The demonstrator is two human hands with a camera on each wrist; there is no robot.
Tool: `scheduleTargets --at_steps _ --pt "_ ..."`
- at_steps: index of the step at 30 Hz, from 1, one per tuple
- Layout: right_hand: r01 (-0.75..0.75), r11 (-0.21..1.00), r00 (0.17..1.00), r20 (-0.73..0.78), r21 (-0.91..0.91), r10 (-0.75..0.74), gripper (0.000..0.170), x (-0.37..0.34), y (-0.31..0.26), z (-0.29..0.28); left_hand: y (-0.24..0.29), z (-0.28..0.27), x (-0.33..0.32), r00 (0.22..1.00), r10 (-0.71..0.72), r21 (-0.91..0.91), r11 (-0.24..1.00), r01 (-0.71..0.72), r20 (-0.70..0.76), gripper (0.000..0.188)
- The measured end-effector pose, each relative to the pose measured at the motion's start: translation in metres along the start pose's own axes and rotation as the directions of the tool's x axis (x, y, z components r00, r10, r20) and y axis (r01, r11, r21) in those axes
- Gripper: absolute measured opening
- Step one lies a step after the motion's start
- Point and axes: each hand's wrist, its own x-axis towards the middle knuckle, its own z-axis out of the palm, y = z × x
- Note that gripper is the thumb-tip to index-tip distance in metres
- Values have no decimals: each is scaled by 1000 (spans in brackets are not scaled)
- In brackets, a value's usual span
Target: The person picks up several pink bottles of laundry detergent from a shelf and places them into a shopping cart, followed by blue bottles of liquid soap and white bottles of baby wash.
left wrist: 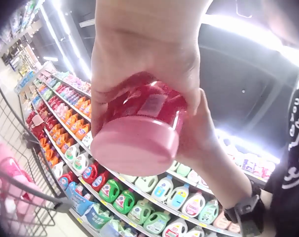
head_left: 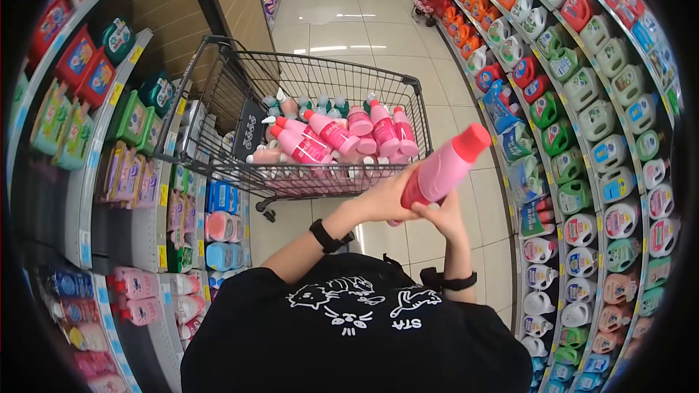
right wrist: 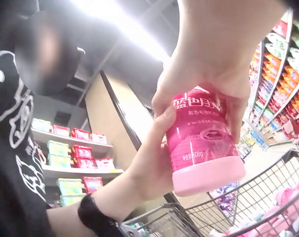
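Both hands grip one pink bottle (head_left: 445, 171) with a red cap, tilted up to the right beyond the torso in the head view. The left hand (head_left: 386, 199) is round its lower left side; the right hand (head_left: 445, 217) holds it from below right, thumb across the front. In the left wrist view, the left hand (left wrist: 144, 64) wraps the bottle, whose pale pink base (left wrist: 134, 148) faces the camera. The right wrist view shows the right hand (right wrist: 209, 59) curled over the bottle (right wrist: 201, 128) and the left hand (right wrist: 152, 158) against its side. Some fingertips are hidden.
A black wire cart (head_left: 328, 65) stands ahead, holding several pink bottles (head_left: 335, 135) and others with clear tops. Shelves of detergent bottles (head_left: 582, 87) run along the right; shelves of packs and tubs (head_left: 131, 120) line the left. Tiled floor (head_left: 349, 0) stretches beyond the cart.
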Motion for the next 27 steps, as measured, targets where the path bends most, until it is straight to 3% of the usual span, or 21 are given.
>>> scheduleTargets --at_steps 2,3,4,6,8,9,10,11,14,16,17,18,20,21,27 --pt "-29 999 999 -29 46 30 86 48 7 17 -35 -20 11 996 -3 -5 1000 3 -86 89" --pt "9 999 999 -40 -34 -11 84 72 16 23 -16 -44 11 988 -134 16 991 135 -75 78" --pt "49 993 997 -50 -110 -55 82 97 27 30 -46 -47 11 980 -59 83 994 76 -192 68" --pt "-72 995 997 -7 -63 72 80 144 44 42 -82 -63 2 968 -173 27 983 181 -183 60" --pt "-144 982 985 83 -122 154 72 194 99 51 -117 -81 -16 957 -230 310 910 276 -179 56" --pt "-165 982 973 147 -88 177 69 208 96 59 -135 -89 -26 947 -257 437 842 316 -191 54" --pt "-128 978 965 208 -166 162 69 220 110 63 -152 -93 -39 908 -362 484 768 420 -212 51" --pt "-77 968 949 279 -240 145 70 238 137 71 -161 -93 -55 880 -322 544 695 470 -349 41" --pt "130 894 894 440 -428 81 78 272 141 106 -187 -108 -89 776 -484 562 538 628 -404 33" --pt "227 774 861 493 -591 124 83 279 152 136 -195 -105 -111 810 -351 584 565 583 -470 23" --pt "243 621 817 503 -745 284 87 273 115 157 -197 -105 -114 813 -311 573 588 571 -491 22" --pt "403 645 736 649 -650 195 90 280 133 176 -200 -107 -115 817 -265 569 608 554 -512 21" --pt "602 484 620 754 -635 217 92 273 116 217 -202 -102 -111 797 -228 577 583 572 -559 18" --pt "590 530 532 787 -609 313 92 272 103 235 -203 -98 -109 780 -248 569 564 599 -575 17" --pt "712 379 449 798 -591 402 97 257 145 317 -198 -83 -104 694 -222 491 562 665 -685 17"
